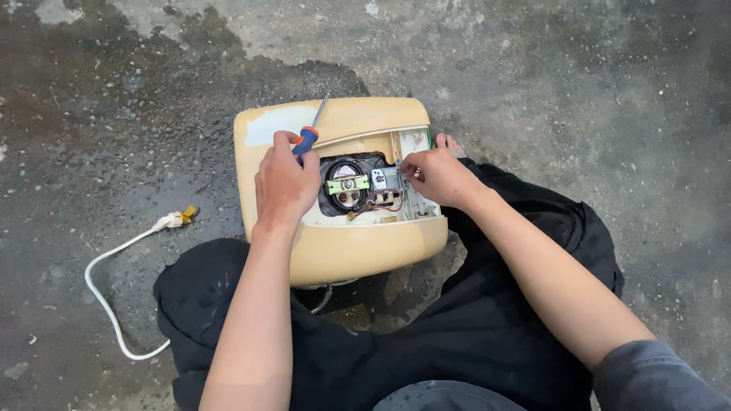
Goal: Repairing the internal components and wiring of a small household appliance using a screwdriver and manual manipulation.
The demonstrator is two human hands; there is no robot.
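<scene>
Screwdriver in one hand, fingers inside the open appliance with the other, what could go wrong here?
The screwdriver, in the left hand, points away unused and might slip across the beige casing. The right hand pinches near thin wires, which could tear. The white cord could snag a knee.

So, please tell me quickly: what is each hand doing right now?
Left hand: closed around the screwdriver.
Right hand: fingers pinched at the metal bracket inside the cream appliance; whether it grips anything cannot be told.
</scene>
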